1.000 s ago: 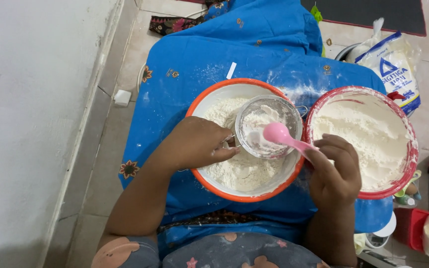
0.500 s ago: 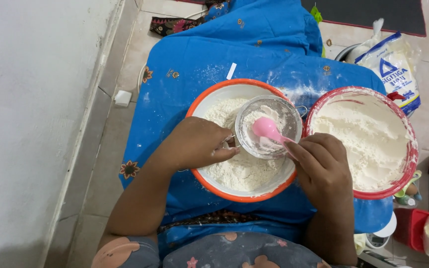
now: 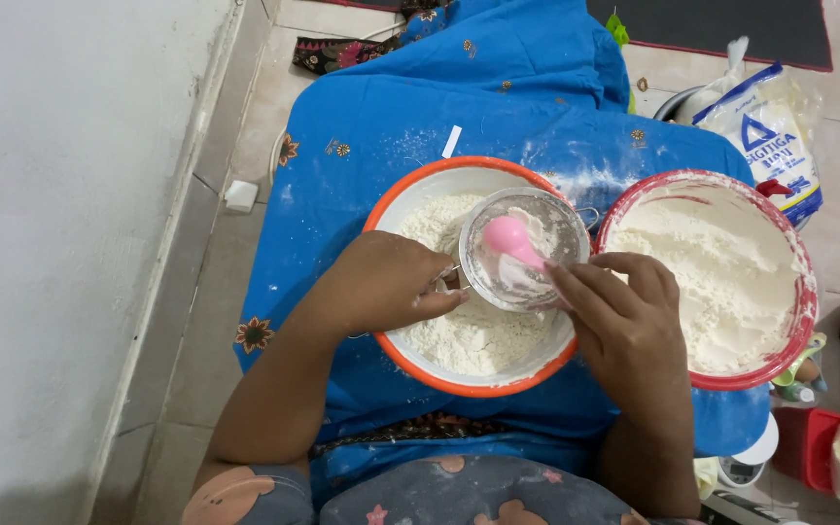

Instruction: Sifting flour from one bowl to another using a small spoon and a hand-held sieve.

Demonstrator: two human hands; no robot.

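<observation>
Head view, the only one I have: my right hand (image 3: 624,326) grips a pink spoon (image 3: 515,241), fingers curled around the handle so that only the bowl and a short stretch of the handle show; the spoon's long axis runs on a diagonal, bowl toward the upper left of the picture, handle toward the lower right into my fingers; the bowl sits inside a small round sieve (image 3: 525,248), over the flour caught in it. My left hand (image 3: 386,287) is closed at the sieve's left rim, fingertips floured; the sieve's handle is hidden beneath it, so I take the grasp from the hand's curl and its contact with the rim. The sieve sits over the upper right part of an orange-rimmed bowl (image 3: 410,355) that holds white flour; just beside it, to the right, stands a red-rimmed bowl (image 3: 797,326), fuller of flour, the two rims near or touching, I cannot tell which. Both bowls rest on a blue cloth (image 3: 391,136) dusted with flour; a flour bag (image 3: 765,126) lies beyond the red-rimmed bowl on the tiled floor (image 3: 196,340); a white wall (image 3: 60,214) runs along the left.
</observation>
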